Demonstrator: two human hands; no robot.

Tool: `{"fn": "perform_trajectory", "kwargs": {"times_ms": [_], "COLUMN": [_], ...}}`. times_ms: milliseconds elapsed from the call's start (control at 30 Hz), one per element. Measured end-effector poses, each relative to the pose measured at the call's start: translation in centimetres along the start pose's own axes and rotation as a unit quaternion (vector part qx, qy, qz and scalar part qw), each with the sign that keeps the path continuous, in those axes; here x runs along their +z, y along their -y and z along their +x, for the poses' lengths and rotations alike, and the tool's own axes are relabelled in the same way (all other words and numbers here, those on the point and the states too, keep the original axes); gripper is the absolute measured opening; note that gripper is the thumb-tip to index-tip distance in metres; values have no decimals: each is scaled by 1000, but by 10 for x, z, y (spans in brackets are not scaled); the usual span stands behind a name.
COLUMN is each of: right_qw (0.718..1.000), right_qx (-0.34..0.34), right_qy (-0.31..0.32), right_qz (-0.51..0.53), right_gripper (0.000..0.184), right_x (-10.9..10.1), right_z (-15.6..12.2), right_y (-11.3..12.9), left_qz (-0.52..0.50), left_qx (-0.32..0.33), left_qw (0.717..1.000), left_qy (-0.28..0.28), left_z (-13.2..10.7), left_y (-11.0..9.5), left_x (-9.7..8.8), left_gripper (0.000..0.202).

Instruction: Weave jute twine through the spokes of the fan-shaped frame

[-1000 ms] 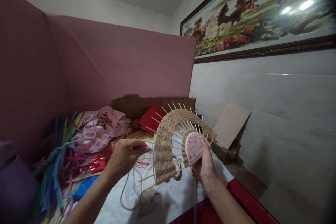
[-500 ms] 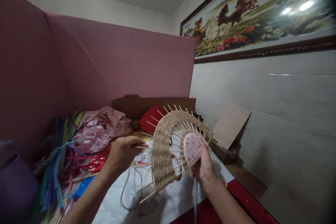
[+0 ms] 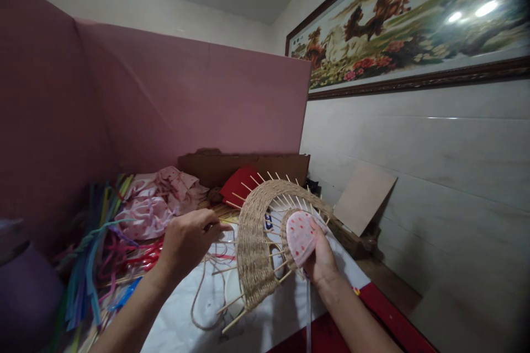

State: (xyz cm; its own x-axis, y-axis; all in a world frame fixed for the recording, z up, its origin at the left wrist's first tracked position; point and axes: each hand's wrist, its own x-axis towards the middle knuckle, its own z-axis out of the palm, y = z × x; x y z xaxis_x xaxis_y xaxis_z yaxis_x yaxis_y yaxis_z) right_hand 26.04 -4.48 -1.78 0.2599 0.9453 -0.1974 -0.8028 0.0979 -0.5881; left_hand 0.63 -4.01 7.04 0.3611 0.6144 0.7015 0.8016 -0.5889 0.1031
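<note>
A half-ring fan [image 3: 254,242] of tan twine is woven over thin wooden sticks whose ends stick out around its outer edge. Its small inner part carries a pink spotted cloth patch [image 3: 300,237]. My right hand [image 3: 323,262] grips the fan there, thumb on the patch and the other fingers mostly hidden behind. To the left of the weave, my left hand [image 3: 192,240] is closed with fingers curled, close to the stick tips; whatever it pinches, if anything, is hidden. A loose tan cord [image 3: 196,309] loops down onto the white tabletop [image 3: 174,314] below.
On the left lie a bundle of coloured strips [image 3: 85,265], crumpled pink cloth [image 3: 161,198] and red plastic packets [image 3: 147,256]. A red fan-shaped piece [image 3: 240,185] leans by a cardboard strip [image 3: 265,165] at the back. A flat board [image 3: 366,196] rests against the right wall.
My left hand has shifted slightly left and its fingers have come off the stick they were pinching. The fan has tilted a little lower; my right hand keeps its grip.
</note>
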Motion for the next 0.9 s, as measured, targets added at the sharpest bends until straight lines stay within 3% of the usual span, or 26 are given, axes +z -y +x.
{"fn": "perform_trajectory", "kwargs": {"times_ms": [467,600,900], "right_qw": [999,999,999], "right_qx": [27,22,-3], "right_qy": [8,26,28], "right_qz": [-37,-35,-26], "right_gripper": [32,34,32], "right_x": [3,6,10], "right_z": [-3,-7,-14], "right_y": [0,1,6], "left_qz": [70,61,-71], "left_qx": [40,19,-65], "left_qw": [997,998,994], "left_qy": [8,27,49], "left_z": [-1,0,3], "left_y": [1,3,6], "left_x": [-5,-5,-5], "left_gripper": [27,26,20]}}
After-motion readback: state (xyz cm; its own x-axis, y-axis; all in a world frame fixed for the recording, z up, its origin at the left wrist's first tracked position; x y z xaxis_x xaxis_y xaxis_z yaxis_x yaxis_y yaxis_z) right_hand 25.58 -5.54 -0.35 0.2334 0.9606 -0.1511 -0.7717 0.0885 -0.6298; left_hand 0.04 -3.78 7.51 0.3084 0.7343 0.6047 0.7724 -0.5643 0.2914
